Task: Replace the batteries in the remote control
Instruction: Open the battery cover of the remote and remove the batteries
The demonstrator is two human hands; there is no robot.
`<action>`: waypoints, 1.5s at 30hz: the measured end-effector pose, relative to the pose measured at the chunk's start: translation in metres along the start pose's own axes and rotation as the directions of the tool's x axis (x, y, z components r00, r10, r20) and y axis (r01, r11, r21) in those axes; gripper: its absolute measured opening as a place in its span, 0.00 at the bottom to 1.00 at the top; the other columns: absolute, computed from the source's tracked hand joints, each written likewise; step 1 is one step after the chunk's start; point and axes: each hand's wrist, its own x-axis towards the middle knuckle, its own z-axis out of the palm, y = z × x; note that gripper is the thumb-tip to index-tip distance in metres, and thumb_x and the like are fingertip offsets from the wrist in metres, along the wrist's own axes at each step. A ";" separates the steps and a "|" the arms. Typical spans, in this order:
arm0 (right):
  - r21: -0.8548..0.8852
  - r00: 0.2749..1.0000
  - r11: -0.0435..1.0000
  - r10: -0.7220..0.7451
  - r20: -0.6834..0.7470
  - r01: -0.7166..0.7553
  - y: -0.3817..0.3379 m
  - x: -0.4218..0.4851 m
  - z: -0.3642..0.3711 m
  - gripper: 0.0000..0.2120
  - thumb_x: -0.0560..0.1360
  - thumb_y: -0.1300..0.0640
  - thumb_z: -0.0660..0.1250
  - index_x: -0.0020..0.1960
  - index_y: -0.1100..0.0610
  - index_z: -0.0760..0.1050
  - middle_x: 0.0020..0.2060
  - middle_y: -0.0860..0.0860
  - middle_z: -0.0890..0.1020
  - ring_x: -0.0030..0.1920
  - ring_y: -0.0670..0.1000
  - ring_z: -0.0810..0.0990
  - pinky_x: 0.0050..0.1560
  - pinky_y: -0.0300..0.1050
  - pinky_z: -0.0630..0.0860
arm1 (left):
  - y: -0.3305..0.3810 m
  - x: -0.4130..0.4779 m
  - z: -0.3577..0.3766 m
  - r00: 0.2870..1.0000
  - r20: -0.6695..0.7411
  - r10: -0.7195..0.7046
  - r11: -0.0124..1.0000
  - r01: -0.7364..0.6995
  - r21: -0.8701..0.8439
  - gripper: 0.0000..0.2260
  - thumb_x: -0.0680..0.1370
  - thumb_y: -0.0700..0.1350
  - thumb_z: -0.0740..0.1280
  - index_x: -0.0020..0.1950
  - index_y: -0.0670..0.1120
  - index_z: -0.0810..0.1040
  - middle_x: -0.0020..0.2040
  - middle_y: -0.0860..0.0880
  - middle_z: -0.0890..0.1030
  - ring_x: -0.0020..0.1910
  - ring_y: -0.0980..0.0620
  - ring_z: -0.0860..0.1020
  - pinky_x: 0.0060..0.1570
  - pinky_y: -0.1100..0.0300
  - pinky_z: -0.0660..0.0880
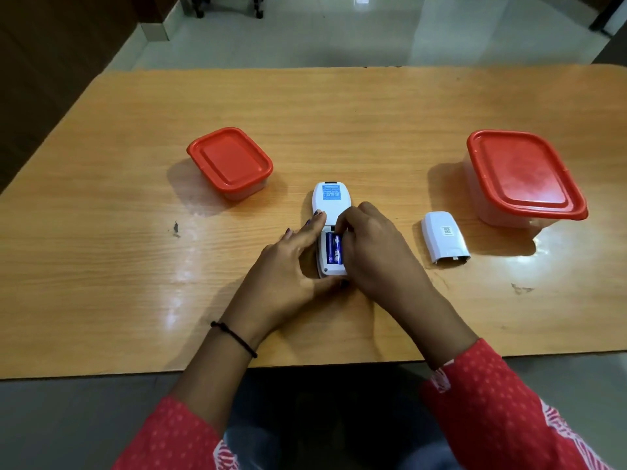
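Cover [445, 238] lies off, right of the remote [328, 206]. My left hand [291, 266] grips the remote; my right hand [368, 247] pinches a battery [334, 247] in its bay. Swap and closing remain.

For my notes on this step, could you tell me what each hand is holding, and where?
The left hand steadies the remote by its left edge and near end. The right hand fingers a blue battery in the open compartment.
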 end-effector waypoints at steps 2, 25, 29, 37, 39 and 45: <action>-0.017 0.999 1.000 -0.012 0.033 0.012 -0.002 0.005 -0.002 0.10 0.77 0.66 0.54 0.47 0.68 0.74 0.46 0.62 0.75 0.46 0.61 0.73 0.45 0.51 0.68 | -0.002 0.001 0.001 1.000 0.000 -0.018 1.000 0.018 0.009 0.40 0.66 0.50 0.77 0.74 0.55 0.61 0.73 0.56 0.67 0.74 0.52 0.61 0.74 0.60 0.53; -0.199 0.995 0.975 -0.105 -0.002 0.102 -0.005 -0.007 -0.008 0.12 0.75 0.67 0.58 0.52 0.64 0.78 0.48 0.57 0.77 0.51 0.55 0.72 0.43 0.48 0.70 | -0.004 0.001 0.000 1.000 0.006 -0.018 0.998 0.018 -0.067 0.40 0.66 0.48 0.78 0.74 0.52 0.63 0.72 0.52 0.69 0.74 0.50 0.62 0.73 0.53 0.59; -0.176 0.999 0.983 -0.045 0.011 0.046 -0.007 0.002 0.001 0.05 0.76 0.67 0.56 0.44 0.65 0.71 0.43 0.58 0.72 0.42 0.55 0.70 0.38 0.47 0.64 | -0.007 0.002 0.001 1.000 -0.006 -0.022 0.998 0.022 -0.050 0.40 0.66 0.49 0.77 0.74 0.53 0.63 0.72 0.52 0.69 0.75 0.49 0.60 0.75 0.58 0.54; -0.109 0.998 0.994 -0.004 0.062 0.011 -0.005 0.007 0.006 0.05 0.78 0.64 0.57 0.46 0.64 0.70 0.43 0.56 0.69 0.42 0.54 0.67 0.40 0.44 0.61 | -0.011 0.004 0.004 1.000 -0.009 0.003 0.999 -0.003 -0.039 0.41 0.65 0.51 0.77 0.74 0.52 0.62 0.72 0.53 0.69 0.73 0.51 0.64 0.75 0.59 0.51; -0.110 0.997 0.994 0.006 0.073 0.002 -0.004 0.009 0.005 0.04 0.78 0.65 0.56 0.47 0.64 0.70 0.43 0.56 0.69 0.42 0.54 0.67 0.40 0.44 0.60 | -0.011 0.004 0.004 1.000 -0.008 0.012 0.999 -0.012 -0.038 0.41 0.65 0.50 0.78 0.74 0.52 0.62 0.72 0.53 0.69 0.73 0.52 0.64 0.75 0.60 0.50; -0.101 0.995 0.995 0.028 0.097 -0.018 -0.004 0.009 0.004 0.05 0.78 0.65 0.55 0.49 0.64 0.70 0.44 0.54 0.68 0.43 0.54 0.68 0.40 0.44 0.62 | -0.013 0.005 0.005 1.000 -0.002 0.013 0.999 -0.013 -0.034 0.42 0.65 0.51 0.78 0.74 0.52 0.62 0.71 0.52 0.70 0.73 0.51 0.64 0.74 0.64 0.48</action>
